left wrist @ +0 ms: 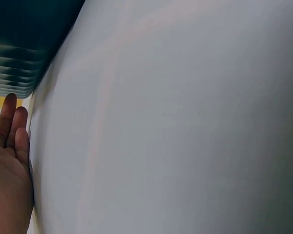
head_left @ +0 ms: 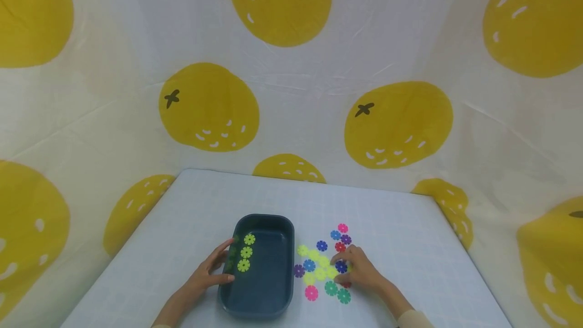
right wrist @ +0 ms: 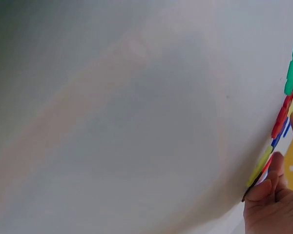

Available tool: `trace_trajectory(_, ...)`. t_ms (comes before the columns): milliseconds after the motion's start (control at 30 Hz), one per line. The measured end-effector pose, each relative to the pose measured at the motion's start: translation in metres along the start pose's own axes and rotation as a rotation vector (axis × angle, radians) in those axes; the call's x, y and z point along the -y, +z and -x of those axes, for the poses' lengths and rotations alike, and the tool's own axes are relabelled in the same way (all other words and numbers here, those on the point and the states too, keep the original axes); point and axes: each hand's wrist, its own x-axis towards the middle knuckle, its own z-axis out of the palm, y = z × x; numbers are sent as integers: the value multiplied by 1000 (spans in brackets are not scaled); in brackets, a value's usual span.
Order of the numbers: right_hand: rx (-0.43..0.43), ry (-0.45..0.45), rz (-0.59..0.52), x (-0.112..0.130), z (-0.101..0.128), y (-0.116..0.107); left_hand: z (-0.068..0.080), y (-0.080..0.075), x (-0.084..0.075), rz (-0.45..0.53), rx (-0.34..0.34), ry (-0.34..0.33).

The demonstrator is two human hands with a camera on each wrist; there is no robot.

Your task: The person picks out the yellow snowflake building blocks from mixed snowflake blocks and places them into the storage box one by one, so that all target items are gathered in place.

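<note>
Picking out yellow-green discs [head_left: 309, 278] looks like your step: your right hand [head_left: 360, 269] arches over them on the worktop [head_left: 387, 227], grip parted, pinch unclear, while your left hand [head_left: 203, 273], spread, touches the tray [head_left: 261, 287] holding three. Next calls for lifting one cleanly. Outside, two each showing: pinks [head_left: 311, 293], reds [head_left: 339, 247], purples [head_left: 299, 271], greens [head_left: 343, 295], light blues [head_left: 309, 265], dark blues [head_left: 321, 245], plus overlapping yellow-green ones I can't count.

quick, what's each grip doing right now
Left grip: open, at the tray's left rim.
Right grip: open, at the yellow discs, none visibly pinched.
</note>
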Motion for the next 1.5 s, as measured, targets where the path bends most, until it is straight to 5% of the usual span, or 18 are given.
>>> trace_trajectory(1200, 38, 15, -20, 17, 6, 3, 2, 0, 1, 7, 2, 6)
trace_trajectory(1500, -76, 67, -203, 25, 9, -2, 1, -2, 2, 19, 11, 4)
